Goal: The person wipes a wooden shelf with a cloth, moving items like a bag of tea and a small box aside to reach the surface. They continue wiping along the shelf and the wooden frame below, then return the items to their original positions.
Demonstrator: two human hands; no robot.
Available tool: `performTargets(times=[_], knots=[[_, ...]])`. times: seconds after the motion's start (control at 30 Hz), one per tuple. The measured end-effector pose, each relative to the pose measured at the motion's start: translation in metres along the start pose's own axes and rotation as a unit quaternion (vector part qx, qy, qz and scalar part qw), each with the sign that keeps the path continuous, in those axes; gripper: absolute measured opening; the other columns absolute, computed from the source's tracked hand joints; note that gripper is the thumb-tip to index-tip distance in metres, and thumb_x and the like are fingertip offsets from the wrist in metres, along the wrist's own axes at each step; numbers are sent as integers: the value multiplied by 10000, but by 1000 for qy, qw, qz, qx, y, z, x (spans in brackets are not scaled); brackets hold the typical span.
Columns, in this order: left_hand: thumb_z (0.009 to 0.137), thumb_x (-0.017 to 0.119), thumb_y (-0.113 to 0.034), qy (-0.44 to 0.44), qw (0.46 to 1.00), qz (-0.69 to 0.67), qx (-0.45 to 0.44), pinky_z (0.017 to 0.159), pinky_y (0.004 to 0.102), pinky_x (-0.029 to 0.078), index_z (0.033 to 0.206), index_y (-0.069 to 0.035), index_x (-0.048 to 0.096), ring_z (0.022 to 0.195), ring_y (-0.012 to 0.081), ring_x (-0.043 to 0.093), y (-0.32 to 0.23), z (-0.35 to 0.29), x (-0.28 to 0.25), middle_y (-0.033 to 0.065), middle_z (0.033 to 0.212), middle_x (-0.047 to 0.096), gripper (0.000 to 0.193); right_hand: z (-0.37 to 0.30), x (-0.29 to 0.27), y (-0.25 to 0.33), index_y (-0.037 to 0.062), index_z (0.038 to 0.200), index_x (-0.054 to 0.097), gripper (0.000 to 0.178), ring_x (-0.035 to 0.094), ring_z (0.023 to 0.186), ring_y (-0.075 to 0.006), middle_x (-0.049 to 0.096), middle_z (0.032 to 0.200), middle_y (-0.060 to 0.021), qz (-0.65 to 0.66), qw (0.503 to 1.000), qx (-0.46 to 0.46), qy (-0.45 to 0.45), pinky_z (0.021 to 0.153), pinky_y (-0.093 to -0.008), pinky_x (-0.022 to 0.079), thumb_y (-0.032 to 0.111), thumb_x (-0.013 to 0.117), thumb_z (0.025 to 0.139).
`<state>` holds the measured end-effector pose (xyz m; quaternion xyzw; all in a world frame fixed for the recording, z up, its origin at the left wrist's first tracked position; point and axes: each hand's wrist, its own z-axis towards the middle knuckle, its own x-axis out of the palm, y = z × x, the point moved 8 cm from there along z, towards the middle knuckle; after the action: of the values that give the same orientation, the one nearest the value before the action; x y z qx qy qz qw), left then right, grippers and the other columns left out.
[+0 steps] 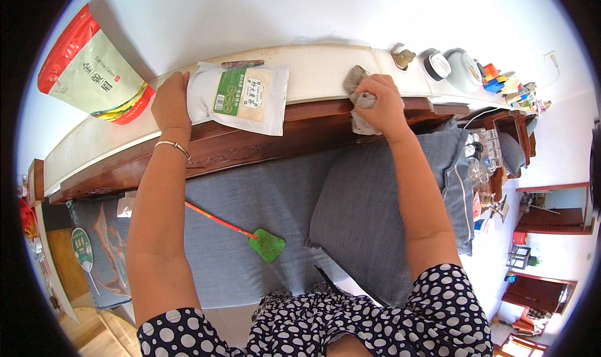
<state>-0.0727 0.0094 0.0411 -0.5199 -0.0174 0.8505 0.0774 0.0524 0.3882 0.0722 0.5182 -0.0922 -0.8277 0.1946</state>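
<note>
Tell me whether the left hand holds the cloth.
No, the right hand holds the cloth; the left hand is at the white pouch.

A red-handled fly swatter with a green head (268,245) lies on the grey sofa seat (219,272). A grey cushion (366,213) rests to its right. A green hand fan (82,249) is located at far left, on patterned fabric (106,263). Upper right: small brown ornament (403,58), dark-banded white bowl (439,68), round white container (464,70), arranged in a row.
</note>
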Motion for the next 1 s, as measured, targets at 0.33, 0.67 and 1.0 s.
performTargets(times=[0.33,0.67,1.0], knots=[[952,455,-381,-5,1000,-8,-2,636,475,469,831,-103,549,808,333,620,5,2,7,133,810,636,318,13,53,88,134,765,631,257,546,989,-249,632,925,6,123,984,-127,9,870,-367,428,44,719,540],[932,488,-346,-3,1000,-24,3,639,459,448,851,-98,543,799,356,606,4,0,3,151,822,635,266,-14,-24,-59,134,761,640,207,558,944,-293,636,885,-50,-28,997,52,-48,829,-403,462,59,722,586],[942,485,-347,-9,1000,-12,3,621,472,462,810,-85,531,791,351,606,0,3,4,138,809,630,297,16,42,70,135,788,640,229,552,949,-284,621,927,-46,82,994,-66,-4,827,-396,444,109,734,582]])
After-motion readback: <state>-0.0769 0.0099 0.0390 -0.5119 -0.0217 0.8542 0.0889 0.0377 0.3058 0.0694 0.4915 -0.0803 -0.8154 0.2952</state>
